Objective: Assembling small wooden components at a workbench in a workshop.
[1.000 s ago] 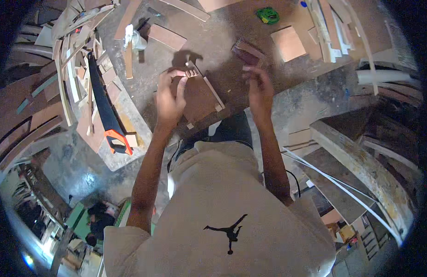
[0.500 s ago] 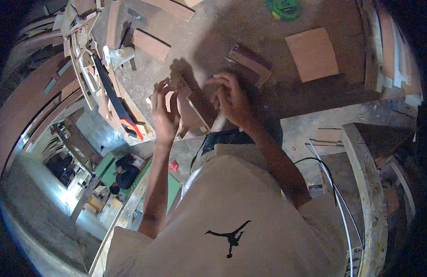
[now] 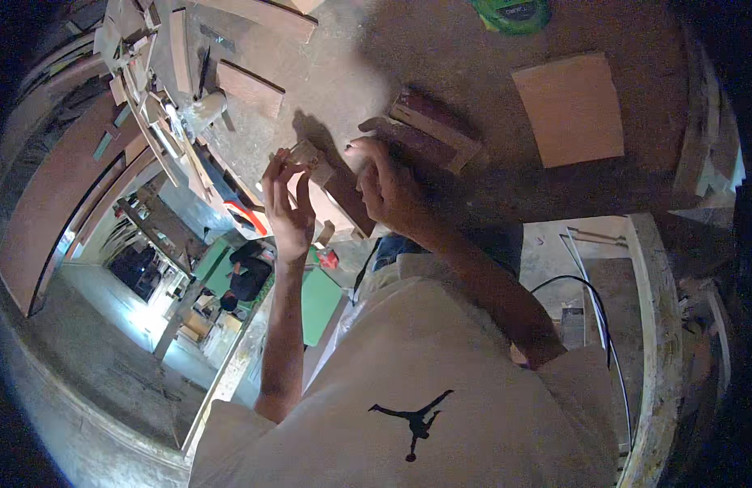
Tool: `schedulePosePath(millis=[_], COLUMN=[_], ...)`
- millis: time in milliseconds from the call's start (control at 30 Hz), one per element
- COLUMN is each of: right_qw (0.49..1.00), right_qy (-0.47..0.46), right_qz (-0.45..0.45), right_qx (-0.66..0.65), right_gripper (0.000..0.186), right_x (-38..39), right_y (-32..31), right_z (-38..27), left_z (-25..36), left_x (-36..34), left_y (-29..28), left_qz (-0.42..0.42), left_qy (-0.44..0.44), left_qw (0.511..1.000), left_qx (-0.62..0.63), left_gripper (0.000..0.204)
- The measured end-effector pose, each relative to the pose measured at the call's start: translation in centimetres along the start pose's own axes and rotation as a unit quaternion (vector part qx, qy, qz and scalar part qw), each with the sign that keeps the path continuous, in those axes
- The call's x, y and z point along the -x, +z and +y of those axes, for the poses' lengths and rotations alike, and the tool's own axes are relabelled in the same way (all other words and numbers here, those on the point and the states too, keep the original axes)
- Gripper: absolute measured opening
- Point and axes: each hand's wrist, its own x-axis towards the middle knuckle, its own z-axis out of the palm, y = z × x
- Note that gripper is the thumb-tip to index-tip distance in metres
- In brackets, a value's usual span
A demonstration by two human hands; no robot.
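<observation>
Hands [image 3: 291, 224] near rectangular wooden block [image 3: 435, 119].

Two hands [image 3: 291, 215] [image 3: 394, 195] at centre, one green tape measure [image 3: 514, 13] at top, one squarish board [image 3: 573, 112] at upper right, one orange-handled saw [image 3: 259, 222] at left.

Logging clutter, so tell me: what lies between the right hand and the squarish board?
In the head view, a brown block lies between the right hand and that board.
</observation>
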Motion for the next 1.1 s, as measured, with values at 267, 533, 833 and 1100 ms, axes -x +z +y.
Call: schedulePosePath(millis=[267, 533, 833, 1100], right_qw=[0.997, 0.998, 0.99, 0.984], right_qy=[0.054, 0.03, 0.092, 0.126], right_qz=[-0.022, -0.022, -0.069, -0.087], right_qx=[-0.056, -0.043, -0.085, -0.095], right_gripper=[0.043, 0.043, 0.053, 0.052], right_x=[-1.3, -1.2, -1.6, -1.7], right_y=[0.0, 0.7, 1.4, 1.5], right_z=[-1.0, -0.8, -0.9, -1.1], left_z=[-0.5, -0.5, -0.1, 0.2], left_x=[0.3, 0.0, -0.3, -0.2], left_y=[-0.1, -0.1, -0.1, -0.1], left_qz=[-0.031, -0.045, -0.046, -0.04], left_qy=[-0.033, 0.024, 0.045, 0.044], left_qw=[0.999, 0.998, 0.996, 0.997], left_qx=[0.014, -0.039, -0.063, -0.046], left_gripper=[0.025, 0.023, 0.024, 0.023])
